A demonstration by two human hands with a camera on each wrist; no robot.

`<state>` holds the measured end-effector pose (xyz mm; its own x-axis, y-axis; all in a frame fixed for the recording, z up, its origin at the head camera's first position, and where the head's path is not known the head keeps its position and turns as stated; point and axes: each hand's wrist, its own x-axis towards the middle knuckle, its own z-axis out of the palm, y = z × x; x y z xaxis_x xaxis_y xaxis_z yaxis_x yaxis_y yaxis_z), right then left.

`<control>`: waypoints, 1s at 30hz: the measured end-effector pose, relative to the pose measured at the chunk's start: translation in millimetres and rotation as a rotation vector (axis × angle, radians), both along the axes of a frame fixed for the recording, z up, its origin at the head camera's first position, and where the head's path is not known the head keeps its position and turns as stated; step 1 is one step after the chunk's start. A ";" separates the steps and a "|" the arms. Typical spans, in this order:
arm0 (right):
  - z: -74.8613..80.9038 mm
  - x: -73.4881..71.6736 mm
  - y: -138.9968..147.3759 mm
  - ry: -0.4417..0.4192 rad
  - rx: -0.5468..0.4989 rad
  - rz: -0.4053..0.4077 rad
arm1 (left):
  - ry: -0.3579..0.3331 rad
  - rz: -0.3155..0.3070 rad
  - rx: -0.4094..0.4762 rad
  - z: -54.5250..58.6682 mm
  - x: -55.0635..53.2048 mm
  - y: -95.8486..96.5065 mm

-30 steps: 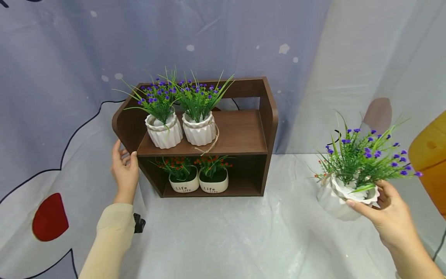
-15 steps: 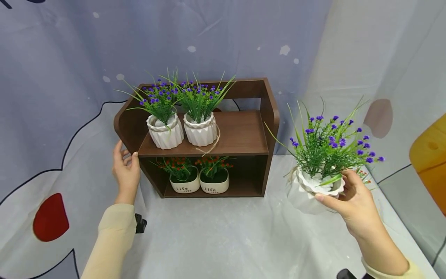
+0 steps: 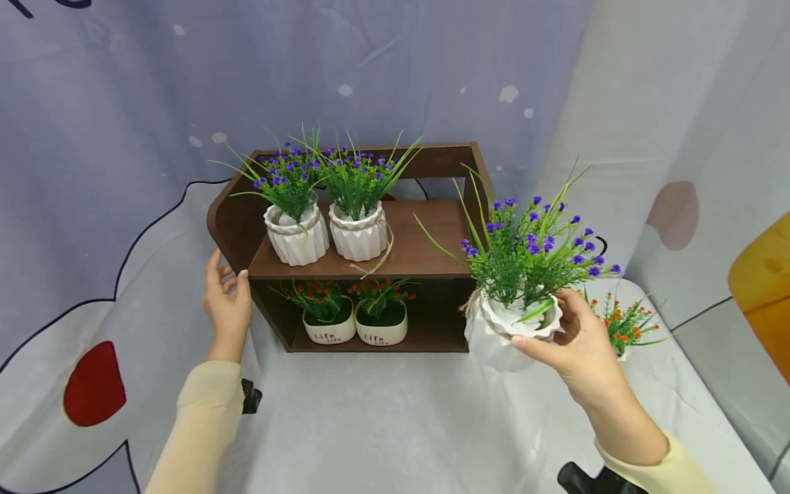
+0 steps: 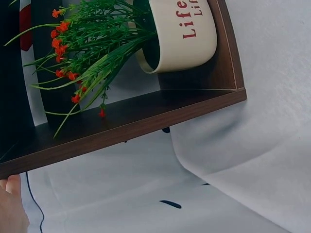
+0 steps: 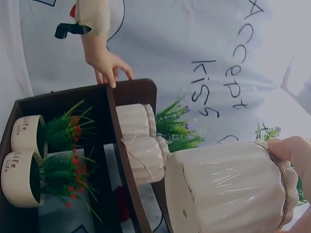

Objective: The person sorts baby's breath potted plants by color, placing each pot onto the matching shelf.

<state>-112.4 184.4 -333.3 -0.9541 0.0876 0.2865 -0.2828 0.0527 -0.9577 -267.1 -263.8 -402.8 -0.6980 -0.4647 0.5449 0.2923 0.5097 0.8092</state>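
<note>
My right hand grips the rim of a white ribbed flowerpot with purple flowers, thumb on the near side. The pot is tilted and held up in front of the shelf's right end; its underside shows in the right wrist view. My left hand touches the outer left side of the brown two-tier shelf, thumb at its front edge. Two similar potted plants stand on the left of the upper tier. Below sit two cream "Life" pots with red flowers.
A plant with orange-red flowers stands behind my right hand, its pot mostly hidden. A grey-white cloth covers the table, and a printed curtain hangs close behind the shelf. Dark wrist devices show at both sleeves.
The right hand has carried the potted purple-flower plant leftward from the far right to the shelf's right end, uncovering the orange-red plant. The left hand keeps its place on the shelf.
</note>
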 end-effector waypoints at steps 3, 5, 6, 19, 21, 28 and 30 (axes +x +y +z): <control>3.6 -2.7 -8.2 -0.007 0.041 -0.012 | 0.008 0.002 0.003 -0.5 -0.1 0.0; 5.6 -5.1 -14.0 -0.013 0.074 -0.023 | 0.009 0.002 0.000 -0.6 -0.1 0.0; 6.5 -6.5 -17.2 -0.016 0.095 -0.031 | 0.008 0.003 0.000 -0.7 -0.1 0.0; 12.2 -33.5 -59.4 -0.054 0.112 -0.067 | -0.007 0.008 -0.015 -1.2 0.5 0.0; 13.8 -38.3 -64.2 -0.061 0.116 -0.071 | -0.008 0.008 -0.016 -1.3 0.7 0.2; 18.2 -52.7 -81.0 -0.078 0.070 -0.088 | -0.007 -0.002 0.005 0.6 0.9 1.3; 18.2 -57.8 -85.4 -0.074 0.050 -0.092 | -0.003 -0.004 0.009 0.5 1.1 1.2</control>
